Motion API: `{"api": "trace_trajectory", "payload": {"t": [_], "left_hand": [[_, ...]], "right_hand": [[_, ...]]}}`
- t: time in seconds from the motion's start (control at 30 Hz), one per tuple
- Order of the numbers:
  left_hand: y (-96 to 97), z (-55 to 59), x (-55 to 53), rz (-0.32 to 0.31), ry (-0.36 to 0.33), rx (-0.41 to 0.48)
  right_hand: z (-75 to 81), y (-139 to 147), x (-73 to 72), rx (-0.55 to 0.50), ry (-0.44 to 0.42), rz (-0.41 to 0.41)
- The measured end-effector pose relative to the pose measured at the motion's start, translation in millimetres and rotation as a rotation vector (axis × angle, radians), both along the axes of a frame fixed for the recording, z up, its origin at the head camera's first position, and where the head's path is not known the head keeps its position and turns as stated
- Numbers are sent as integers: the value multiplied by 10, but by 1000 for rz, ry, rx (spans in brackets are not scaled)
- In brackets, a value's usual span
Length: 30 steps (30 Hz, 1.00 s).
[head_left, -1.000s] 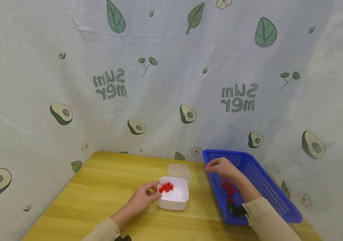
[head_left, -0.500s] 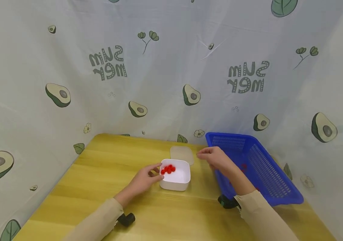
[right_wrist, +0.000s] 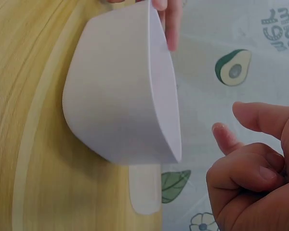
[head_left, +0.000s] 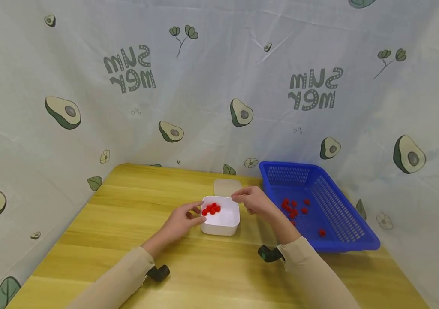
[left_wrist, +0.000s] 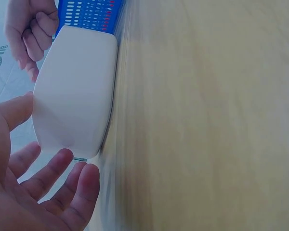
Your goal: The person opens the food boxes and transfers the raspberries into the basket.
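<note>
A white square box (head_left: 219,230) stands on the table, with several small red berry-like balls (head_left: 212,209) gathered at its left inside. My left hand (head_left: 181,221) rests at the box's left side, its relaxed fingers and thumb spread along the rim. In the left wrist view, the thumb meets the edge of the box (left_wrist: 77,91). Over the box's right back corner is my right hand (head_left: 256,199). The right wrist view shows its thumb and index finger (right_wrist: 224,137) extended with a gap between them. Its other fingers are bent, and no ball shows in it.
On the right stands a blue perforated basket (head_left: 352,219) with several red balls (head_left: 290,210) inside. A pale flat lid (head_left: 225,186) lies behind the box on the wooden table (head_left: 154,189). Dark devices (head_left: 269,253) are worn at both wrists. A patterned curtain (head_left: 204,86) hangs behind.
My right hand has moved left from above the basket to the box's right rim. My left hand stays at the box. The head view has tilted downward.
</note>
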<state>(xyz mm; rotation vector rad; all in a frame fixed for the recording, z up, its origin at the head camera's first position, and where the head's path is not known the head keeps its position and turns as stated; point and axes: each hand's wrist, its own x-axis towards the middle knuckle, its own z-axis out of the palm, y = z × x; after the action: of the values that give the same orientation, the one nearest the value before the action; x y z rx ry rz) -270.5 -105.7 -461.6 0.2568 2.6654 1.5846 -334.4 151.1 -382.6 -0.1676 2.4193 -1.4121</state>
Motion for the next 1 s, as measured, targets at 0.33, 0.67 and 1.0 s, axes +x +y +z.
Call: {"api": "trace_trajectory", "payload": {"t": [0.33,0.67,1.0], "left_hand": [[19,-3,26,-5,-7,3],[20,-11,24,-11,14,2],[24,-10,35,-19,27,11]], "right_hand": [[-156,-259,42,68,48,8],[-207,-414,53,106,25,-10],[-268,-505,30,223,46,-24]]}}
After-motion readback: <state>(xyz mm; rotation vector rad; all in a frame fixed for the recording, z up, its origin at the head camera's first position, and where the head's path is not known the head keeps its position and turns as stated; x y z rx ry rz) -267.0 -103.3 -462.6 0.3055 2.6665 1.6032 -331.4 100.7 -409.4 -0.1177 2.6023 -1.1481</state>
